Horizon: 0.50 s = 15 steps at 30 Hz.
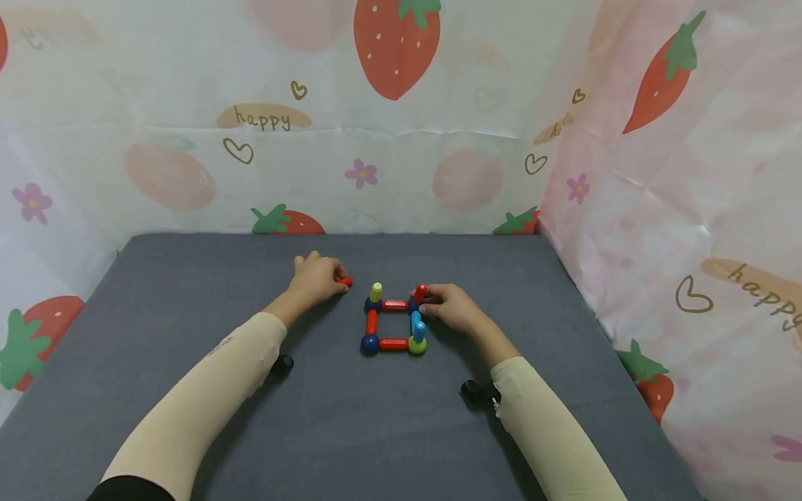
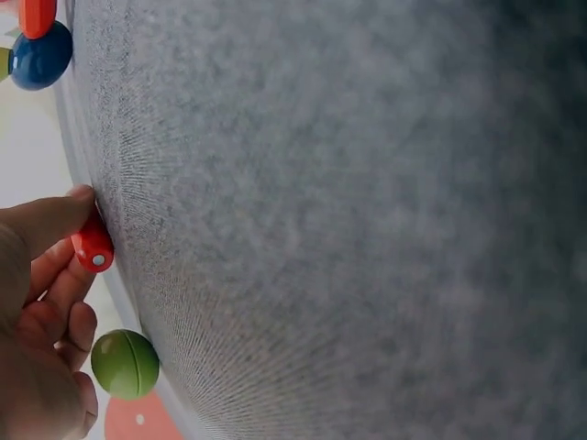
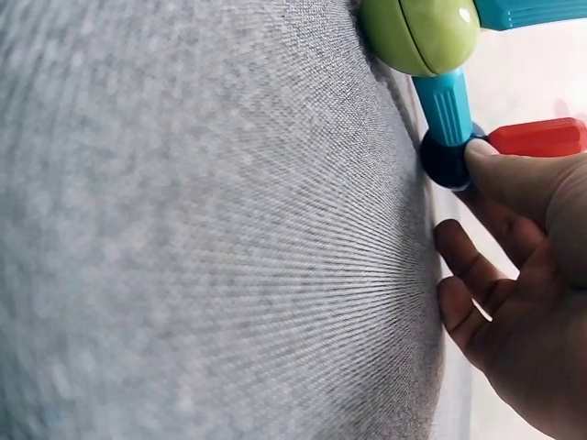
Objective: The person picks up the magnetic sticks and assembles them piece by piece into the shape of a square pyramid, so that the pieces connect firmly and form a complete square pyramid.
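Note:
A square frame of magnetic rods and balls lies on the table. Its flat sides are red rods (image 1: 394, 344) and one blue rod (image 3: 446, 108). Three corners are dark blue balls (image 1: 370, 344); the front right one is a green ball (image 1: 417, 346). Upright rods stand on three corners: yellow-green (image 1: 376, 291), red (image 1: 420, 292) and blue (image 1: 419, 331). My right hand (image 1: 456, 306) pinches the back right dark blue ball (image 3: 445, 163) between thumb and finger. To the frame's left, my left hand (image 1: 316, 277) pinches a loose red magnetic rod (image 2: 94, 244) close over the cloth.
Beyond the left hand, a loose green ball (image 2: 125, 364) sits on the grey tablecloth (image 1: 351, 424); the hand hides it in the head view. A strawberry-print curtain (image 1: 401, 181) borders the table at the back and sides.

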Each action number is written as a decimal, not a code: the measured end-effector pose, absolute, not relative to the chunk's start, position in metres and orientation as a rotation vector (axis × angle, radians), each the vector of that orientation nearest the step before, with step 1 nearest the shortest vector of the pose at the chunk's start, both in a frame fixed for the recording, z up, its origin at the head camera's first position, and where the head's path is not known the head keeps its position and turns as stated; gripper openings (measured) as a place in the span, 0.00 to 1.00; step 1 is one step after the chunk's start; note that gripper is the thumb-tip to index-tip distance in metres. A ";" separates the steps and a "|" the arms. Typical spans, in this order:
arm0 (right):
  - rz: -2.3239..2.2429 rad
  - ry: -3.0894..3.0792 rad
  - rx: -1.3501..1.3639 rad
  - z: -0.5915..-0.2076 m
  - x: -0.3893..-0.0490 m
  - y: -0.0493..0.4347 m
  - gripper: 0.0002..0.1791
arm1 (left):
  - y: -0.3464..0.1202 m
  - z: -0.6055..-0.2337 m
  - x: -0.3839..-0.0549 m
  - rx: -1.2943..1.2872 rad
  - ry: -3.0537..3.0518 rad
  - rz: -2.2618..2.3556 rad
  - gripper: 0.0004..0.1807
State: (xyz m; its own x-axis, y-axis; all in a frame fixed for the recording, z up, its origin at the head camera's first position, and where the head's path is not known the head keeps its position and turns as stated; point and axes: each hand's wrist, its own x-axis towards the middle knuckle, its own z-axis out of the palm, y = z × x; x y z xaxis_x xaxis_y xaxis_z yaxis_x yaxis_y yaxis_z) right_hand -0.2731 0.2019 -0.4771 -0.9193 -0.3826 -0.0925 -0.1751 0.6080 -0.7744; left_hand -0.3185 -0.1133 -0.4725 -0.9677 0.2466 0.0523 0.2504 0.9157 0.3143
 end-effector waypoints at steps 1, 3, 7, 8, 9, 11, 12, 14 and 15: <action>-1.206 2.586 -0.458 -0.477 -0.273 0.202 0.20 | -0.113 -0.473 -0.319 -0.399 -3.059 -0.514 0.12; -1.205 2.587 -0.459 -0.476 -0.273 0.202 0.20 | -0.113 -0.472 -0.318 -0.402 -3.046 -0.535 0.12; -1.202 2.589 -0.459 -0.476 -0.273 0.201 0.20 | -0.113 -0.469 -0.315 -0.407 -3.023 -0.598 0.12; -1.202 2.591 -0.458 -0.476 -0.273 0.201 0.20 | -0.113 -0.468 -0.314 -0.408 -3.018 -0.616 0.12; -1.203 2.591 -0.458 -0.477 -0.273 0.201 0.20 | -0.113 -0.466 -0.313 -0.411 -3.014 -0.637 0.12; -1.205 2.594 -0.456 -0.477 -0.273 0.201 0.19 | -0.113 -0.464 -0.311 -0.415 -3.003 -0.679 0.12; -1.205 2.595 -0.456 -0.477 -0.273 0.201 0.19 | -0.113 -0.462 -0.309 -0.417 -2.996 -0.701 0.12; -1.210 2.594 -0.453 -0.477 -0.272 0.201 0.19 | -0.115 -0.460 -0.307 -0.419 -2.984 -0.749 0.12; -1.208 2.595 -0.454 -0.477 -0.272 0.201 0.19 | -0.116 -0.459 -0.305 -0.419 -2.975 -0.784 0.12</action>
State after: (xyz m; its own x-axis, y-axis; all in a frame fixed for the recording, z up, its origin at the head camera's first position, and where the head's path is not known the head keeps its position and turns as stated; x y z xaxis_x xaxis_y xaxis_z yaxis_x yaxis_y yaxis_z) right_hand -0.2723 0.2005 -0.4771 -0.9221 -0.3770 -0.0876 -0.1756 0.6093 -0.7732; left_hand -0.3050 -0.1160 -0.4588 -0.9629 0.2492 0.1036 0.2679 0.8362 0.4785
